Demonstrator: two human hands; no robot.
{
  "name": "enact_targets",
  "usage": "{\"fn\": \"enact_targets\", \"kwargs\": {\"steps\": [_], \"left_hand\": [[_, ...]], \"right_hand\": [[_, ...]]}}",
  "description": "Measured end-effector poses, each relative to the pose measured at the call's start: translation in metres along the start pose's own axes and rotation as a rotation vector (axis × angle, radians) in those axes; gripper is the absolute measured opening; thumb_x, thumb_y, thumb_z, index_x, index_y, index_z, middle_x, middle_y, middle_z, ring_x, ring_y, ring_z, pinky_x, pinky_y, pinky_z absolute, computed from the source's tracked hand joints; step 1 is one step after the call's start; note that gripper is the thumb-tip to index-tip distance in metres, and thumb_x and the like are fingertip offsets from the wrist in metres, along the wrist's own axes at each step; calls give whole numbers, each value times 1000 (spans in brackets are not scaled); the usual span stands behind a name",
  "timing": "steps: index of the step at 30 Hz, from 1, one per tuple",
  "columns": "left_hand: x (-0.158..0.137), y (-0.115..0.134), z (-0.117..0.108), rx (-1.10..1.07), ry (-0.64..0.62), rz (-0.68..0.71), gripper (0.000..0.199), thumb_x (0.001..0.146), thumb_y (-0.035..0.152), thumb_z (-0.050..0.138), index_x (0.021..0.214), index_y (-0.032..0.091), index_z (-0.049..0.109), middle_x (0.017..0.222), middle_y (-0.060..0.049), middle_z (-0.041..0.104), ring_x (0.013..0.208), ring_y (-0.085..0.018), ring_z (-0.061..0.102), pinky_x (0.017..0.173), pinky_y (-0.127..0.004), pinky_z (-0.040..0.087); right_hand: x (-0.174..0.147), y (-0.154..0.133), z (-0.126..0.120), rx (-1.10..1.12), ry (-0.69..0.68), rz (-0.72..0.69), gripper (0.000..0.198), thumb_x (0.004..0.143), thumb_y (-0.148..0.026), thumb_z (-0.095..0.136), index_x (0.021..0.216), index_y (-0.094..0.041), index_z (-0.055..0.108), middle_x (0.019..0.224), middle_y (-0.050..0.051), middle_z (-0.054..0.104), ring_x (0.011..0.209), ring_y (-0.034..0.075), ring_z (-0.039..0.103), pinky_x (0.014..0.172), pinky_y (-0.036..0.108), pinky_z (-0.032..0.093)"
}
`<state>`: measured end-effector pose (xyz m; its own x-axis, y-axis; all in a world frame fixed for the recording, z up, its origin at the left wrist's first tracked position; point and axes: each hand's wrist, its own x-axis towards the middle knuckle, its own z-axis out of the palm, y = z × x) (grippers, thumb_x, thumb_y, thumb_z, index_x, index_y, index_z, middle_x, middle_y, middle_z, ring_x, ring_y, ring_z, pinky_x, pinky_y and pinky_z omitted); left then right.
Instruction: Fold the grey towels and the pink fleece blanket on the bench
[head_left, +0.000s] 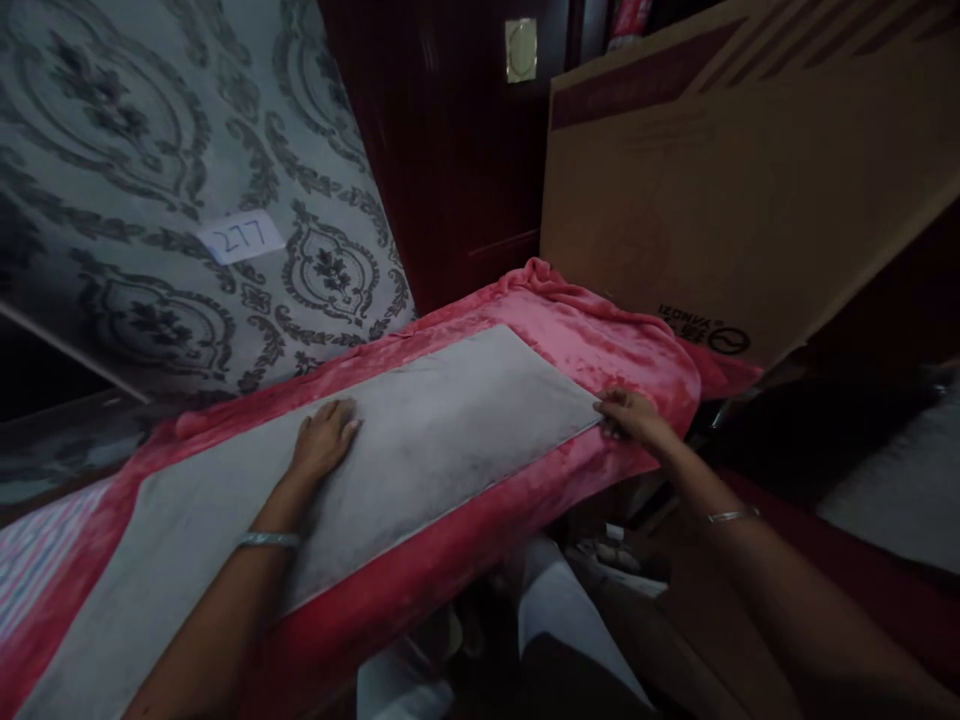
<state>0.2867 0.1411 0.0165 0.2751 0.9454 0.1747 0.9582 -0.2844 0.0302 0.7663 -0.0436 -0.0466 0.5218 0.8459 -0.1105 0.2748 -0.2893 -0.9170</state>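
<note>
A long, pale grey piece of cloth (450, 430) lies flat over a red plush blanket (420, 545) spread on a narrow raised surface. It runs from the lower left to a squared end at the right. My left hand (324, 437) rests palm down on the cloth around its middle, fingers stretched out and holding nothing. At the near right corner, my right hand (628, 415) pinches the cloth's edge between thumb and fingers. Whether the cloth has one layer or more, I cannot tell.
Behind the blanket stand a patterned wall (330, 265) with a paper marked 277 (241, 237) and a dark red door (457, 150). A large cardboard box (720, 190) leans at the back right. Striped fabric (46, 550) shows at the left, and small items (622, 555) lie below.
</note>
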Motion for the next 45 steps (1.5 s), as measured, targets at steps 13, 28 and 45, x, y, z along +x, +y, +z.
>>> {"fn": "enact_targets", "kwargs": {"steps": [13,28,45], "left_hand": [[-130,-58,2,112,-103,-232,64,99,54,27,158,30,32,168,-8,25,153,-35,22,117,-63,27],[-186,-122,-15,106,-115,-396,64,99,57,30,156,27,36,166,-12,29,153,-32,24,121,-62,19],[-233,-173,-22,120,-126,-606,72,100,57,24,160,16,27,167,-15,23,153,-34,25,124,-53,20]], "right_hand": [[-12,-60,136,-994,-174,-654,61,101,-58,34,156,-33,40,165,7,32,151,37,25,114,67,27],[8,-20,141,-954,-179,-639,72,96,-64,25,159,-29,37,166,9,27,150,42,24,113,69,26],[8,-23,140,-1066,-165,-634,71,97,-63,22,159,-31,34,167,5,27,150,39,28,112,68,32]]}}
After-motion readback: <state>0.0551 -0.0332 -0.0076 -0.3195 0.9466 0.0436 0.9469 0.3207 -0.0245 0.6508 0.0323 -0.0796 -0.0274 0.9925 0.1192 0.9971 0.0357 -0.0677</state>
